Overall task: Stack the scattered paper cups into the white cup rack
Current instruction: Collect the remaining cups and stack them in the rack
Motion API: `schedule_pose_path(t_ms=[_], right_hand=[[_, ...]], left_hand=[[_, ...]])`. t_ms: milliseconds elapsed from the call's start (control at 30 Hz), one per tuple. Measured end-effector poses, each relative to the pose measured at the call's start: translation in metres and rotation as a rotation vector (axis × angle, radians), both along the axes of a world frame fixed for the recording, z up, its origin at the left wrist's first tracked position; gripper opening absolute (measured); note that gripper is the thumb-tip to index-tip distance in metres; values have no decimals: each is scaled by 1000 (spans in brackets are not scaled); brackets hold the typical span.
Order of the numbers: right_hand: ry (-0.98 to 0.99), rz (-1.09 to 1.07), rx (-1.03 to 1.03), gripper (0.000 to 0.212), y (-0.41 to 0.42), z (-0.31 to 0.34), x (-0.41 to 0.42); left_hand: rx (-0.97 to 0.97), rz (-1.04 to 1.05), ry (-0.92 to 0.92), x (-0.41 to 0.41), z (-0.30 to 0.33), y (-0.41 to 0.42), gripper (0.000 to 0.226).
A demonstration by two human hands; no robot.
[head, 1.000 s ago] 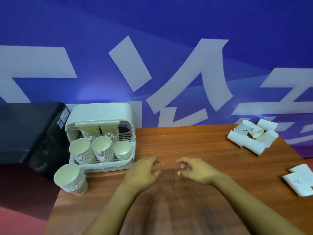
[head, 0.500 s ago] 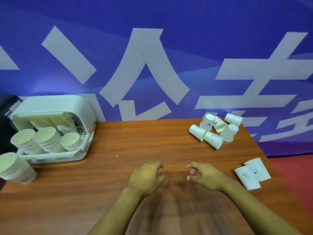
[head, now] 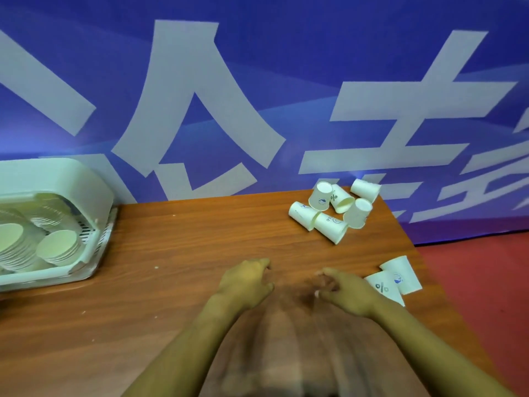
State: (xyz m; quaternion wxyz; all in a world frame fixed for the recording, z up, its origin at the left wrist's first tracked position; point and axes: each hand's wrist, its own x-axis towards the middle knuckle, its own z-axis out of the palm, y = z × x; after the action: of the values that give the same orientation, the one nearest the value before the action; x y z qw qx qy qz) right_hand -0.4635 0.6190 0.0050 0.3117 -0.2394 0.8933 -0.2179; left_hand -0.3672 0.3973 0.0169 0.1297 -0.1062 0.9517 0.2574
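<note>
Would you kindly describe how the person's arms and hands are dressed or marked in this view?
Both forearms are bare to the bottom edge: no sleeves show. The left hand and right hand wear no gloves, and no rings, watch or bands are visible, though motion blur softens fine detail.

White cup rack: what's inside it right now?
The white cup rack holds leaning stacks of paper cups, mouths facing the camera, on a slotted floor. Its hood covers the rear stacks' tops, and the frame edge cuts off its left side.
</note>
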Motion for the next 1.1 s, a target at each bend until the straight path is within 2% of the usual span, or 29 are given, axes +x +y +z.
schedule_pose_path(t_ms=[133, 267, 500, 600, 800, 933, 1100], right_hand=[[1, -23, 3, 51, 22, 0, -30], [57, -57, -33, 53, 53, 0, -77], [89, -90, 76, 62, 146, -25, -146], [82, -111, 129, 68, 173, -41, -167], [-66, -123, 116, 78, 192, -73, -183], [-135, -149, 64, 76, 194, -88, -181], [-177, -172, 6, 75, 191, -95, -183]], left_hand=[[32, 3, -86, -25, -6, 29, 32], [26, 75, -97, -57, -8, 64, 37], [140, 73, -238, -119, -43, 170, 59], [142, 72, -244, -142, -52, 206, 55], [290, 171, -377, -166, -76, 242, 67], [250, 194, -407, -175, -84, 252, 71], [255, 223, -390, -186, -83, 257, 63]])
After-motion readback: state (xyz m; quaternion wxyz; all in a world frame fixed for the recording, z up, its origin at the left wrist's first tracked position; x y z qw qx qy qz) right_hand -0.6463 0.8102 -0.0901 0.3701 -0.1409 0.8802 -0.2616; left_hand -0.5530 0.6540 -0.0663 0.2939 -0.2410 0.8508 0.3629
